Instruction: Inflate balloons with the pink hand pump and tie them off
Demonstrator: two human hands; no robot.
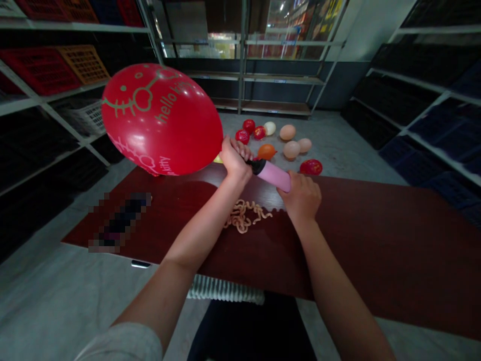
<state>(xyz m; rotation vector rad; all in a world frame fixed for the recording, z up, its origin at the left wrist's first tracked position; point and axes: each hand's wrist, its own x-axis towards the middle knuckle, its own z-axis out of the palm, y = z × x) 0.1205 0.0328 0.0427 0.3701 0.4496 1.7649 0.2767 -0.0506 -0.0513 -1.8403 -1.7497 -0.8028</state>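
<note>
A large red balloon (161, 118) with pale printed drawings and lettering is blown up and held above the left part of a dark red table (376, 240). My left hand (235, 158) is closed round the balloon's neck where it meets the black nozzle of a pink hand pump (272, 174). My right hand (301, 198) grips the pump's near end. Below my hands, a small heap of pale orange rubber bands (244, 215) lies on the table.
Several inflated balloons (287, 133), red, orange, white and peach, lie on the grey floor beyond the table. Metal shelving with crates (56, 67) lines the left side, dark shelves the right. A blurred dark object (120, 223) rests on the table's left end.
</note>
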